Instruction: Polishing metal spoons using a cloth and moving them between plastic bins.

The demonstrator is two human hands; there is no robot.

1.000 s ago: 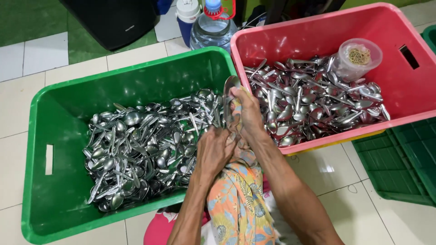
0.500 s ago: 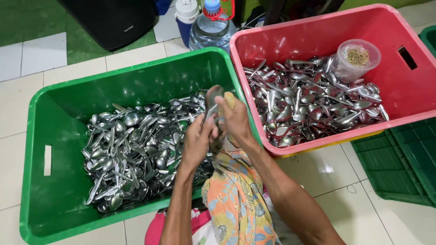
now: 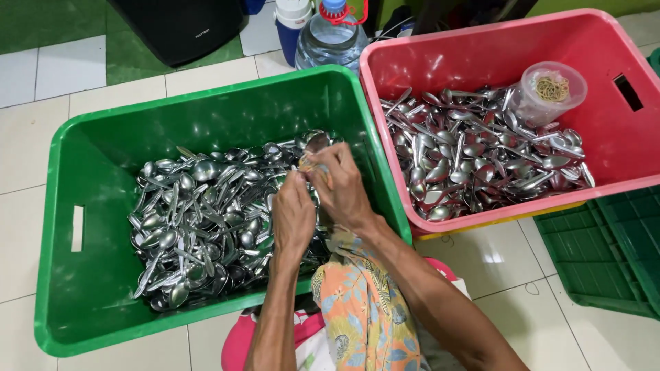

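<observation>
- The green crate (image 3: 89, 172) sits on the pale tiled floor (image 3: 27, 158) in front of me, and its right wall touches the left wall of the red crate (image 3: 481, 41).
- A heap of metal spoons (image 3: 199, 220) fills the right part of the green crate; a second heap of spoons (image 3: 481, 151) lies across the bottom of the red crate.
- Part of a darker green crate (image 3: 605, 247) shows at the right edge, just under the red one.
- A flowered orange cloth (image 3: 364, 309) runs up from my lap between my forearms to my hands.
- A clear water bottle (image 3: 330, 41) with a blue cap stands behind the two crates, where they meet.
- A clear plastic tub (image 3: 550, 93) holding rubber bands lies on the spoons at the back of the red crate.
- My right hand (image 3: 344, 185) is curled shut around a single spoon (image 3: 317, 143) wrapped in the top end of the cloth, over the right side of the green crate; only the bowl pokes out above my fingers.
- My left hand (image 3: 292, 216) is pressed against the right one, fingers pinching the cloth beside the spoon's handle.
</observation>
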